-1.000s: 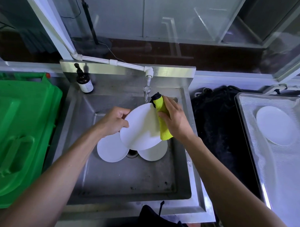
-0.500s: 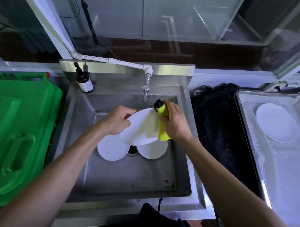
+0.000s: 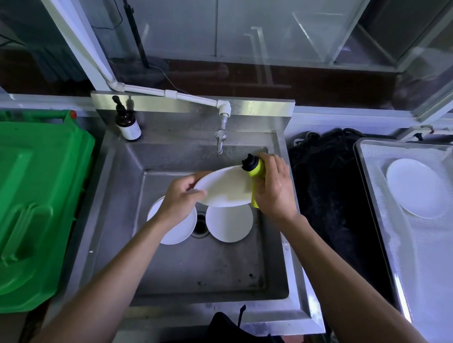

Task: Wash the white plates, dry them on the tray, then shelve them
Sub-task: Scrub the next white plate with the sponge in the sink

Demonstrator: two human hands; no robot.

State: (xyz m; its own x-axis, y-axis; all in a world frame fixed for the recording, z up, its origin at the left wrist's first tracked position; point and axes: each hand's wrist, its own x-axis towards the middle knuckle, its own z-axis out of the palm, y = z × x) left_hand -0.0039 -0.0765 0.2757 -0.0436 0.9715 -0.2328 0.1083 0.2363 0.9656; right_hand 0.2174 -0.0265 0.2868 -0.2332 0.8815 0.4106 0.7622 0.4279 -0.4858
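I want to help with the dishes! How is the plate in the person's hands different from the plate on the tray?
The held plate is tilted above the sink, gripped by the left hand; the tray plate lies flat, untouched. The right hand presses a yellow scrubber against the held plate's edge; nothing touches the tray plate. Both are round, plain white plates.
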